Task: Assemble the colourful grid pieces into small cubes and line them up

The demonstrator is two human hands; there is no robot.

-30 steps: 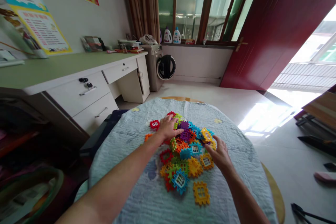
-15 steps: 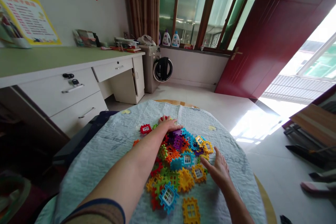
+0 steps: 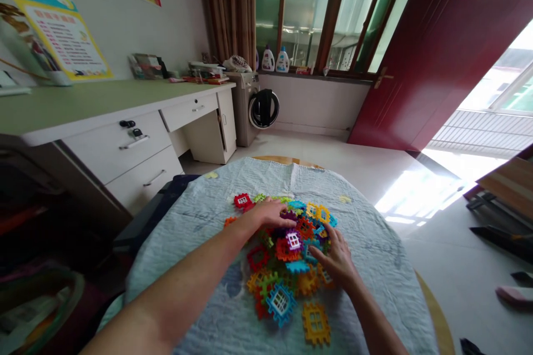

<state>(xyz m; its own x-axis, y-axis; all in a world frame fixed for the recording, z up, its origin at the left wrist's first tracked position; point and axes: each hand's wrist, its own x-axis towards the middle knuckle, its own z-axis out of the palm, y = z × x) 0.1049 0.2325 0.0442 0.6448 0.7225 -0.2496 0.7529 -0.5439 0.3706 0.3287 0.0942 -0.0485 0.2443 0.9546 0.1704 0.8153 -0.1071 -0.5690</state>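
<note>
Resting palm-down on the far-left part of the pile of plastic window blocks (image 3: 291, 249), the left hand (image 3: 272, 213) is lying with its fingers spread loosely and flat, gripping nothing. On the pile's near-right side, the right hand (image 3: 335, 258) is lying with its fingers extended and slightly parted, their tips touching blocks at the pile's middle; whether any block is being pinched cannot be told.

The pile is sitting at the centre of a round table covered by a pale quilted cloth (image 3: 375, 244), and it is serving as the landmark for what follows. A red block with a white window (image 3: 293, 240) is lying on top of the pile, between the two hands. A blue block (image 3: 280, 302) is lying at the pile's near edge, and a yellow block (image 3: 315, 323) is lying just beyond that edge, nearer the person and slightly apart from the rest. A red block (image 3: 242, 200) is lying by itself just left of the pile's far side, near the left hand.

Left of the pile, well apart, a white desk with drawers (image 3: 137, 144) is standing along the wall. Beyond the pile, a small washing machine (image 3: 260, 106) is standing under the window, and to the far right a dark red door (image 3: 437, 50) is standing open.
</note>
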